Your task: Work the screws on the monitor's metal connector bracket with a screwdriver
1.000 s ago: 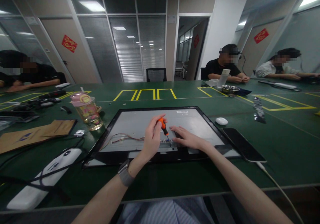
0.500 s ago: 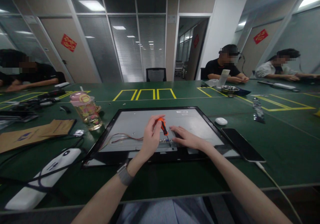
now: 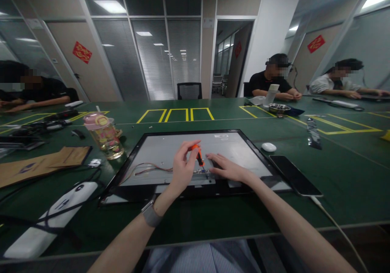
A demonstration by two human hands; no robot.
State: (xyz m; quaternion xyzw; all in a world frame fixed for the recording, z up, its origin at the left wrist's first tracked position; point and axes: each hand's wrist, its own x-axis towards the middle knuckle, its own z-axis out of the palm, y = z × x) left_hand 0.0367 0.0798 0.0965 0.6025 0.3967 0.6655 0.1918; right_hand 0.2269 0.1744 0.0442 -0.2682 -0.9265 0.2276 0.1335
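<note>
We grip an orange-and-black-handled screwdriver (image 3: pixel 199 156) in the curled fingers of our left hand (image 3: pixel 183 165), its shaft slanting down beside our right hand (image 3: pixel 227 168), whose fingers lie extended, slightly spread, on the flat, grey, black-framed panel (image 3: pixel 239 147) beneath; beyond our fingertips stands a black mesh-backed chair (image 3: pixel 189 91)

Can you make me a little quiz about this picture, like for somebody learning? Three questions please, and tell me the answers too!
1. Which hand holds the orange-and-black screwdriver?
2. True or false: the pink-lidded bottle stands to the right of the flat panel.
3. Fill in the blank: around the left wrist is a ____.

Key:
1. The left hand.
2. False; it stands to the left.
3. Watch.
</note>
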